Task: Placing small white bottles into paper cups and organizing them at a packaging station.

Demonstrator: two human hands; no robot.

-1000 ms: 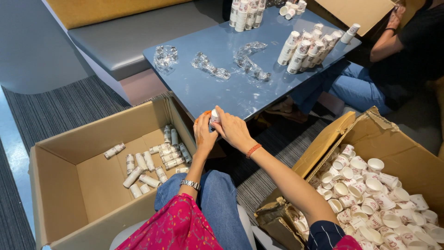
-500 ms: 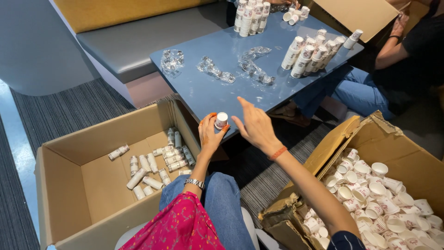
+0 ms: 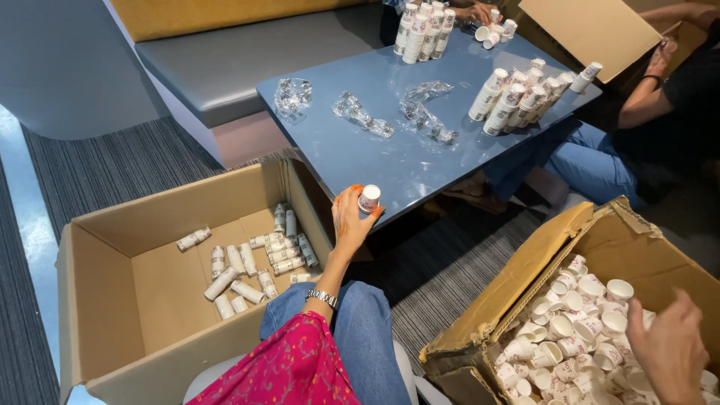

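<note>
My left hand holds a small white paper cup stack upright in its fingertips, over the front edge of the blue table. My right hand hovers over the loose white paper cups in the cardboard box at my right, fingers spread, holding nothing. The cardboard box at my left has several rolled cup stacks lying on its bottom.
Several cup stacks and crumpled clear plastic wrappers lie on the table. A person in blue jeans sits at the far right with a cardboard flap. A grey bench runs behind the table.
My right hand has left the cup at the table edge and swung down right to the box of loose cups. My left hand keeps the cup stack.
</note>
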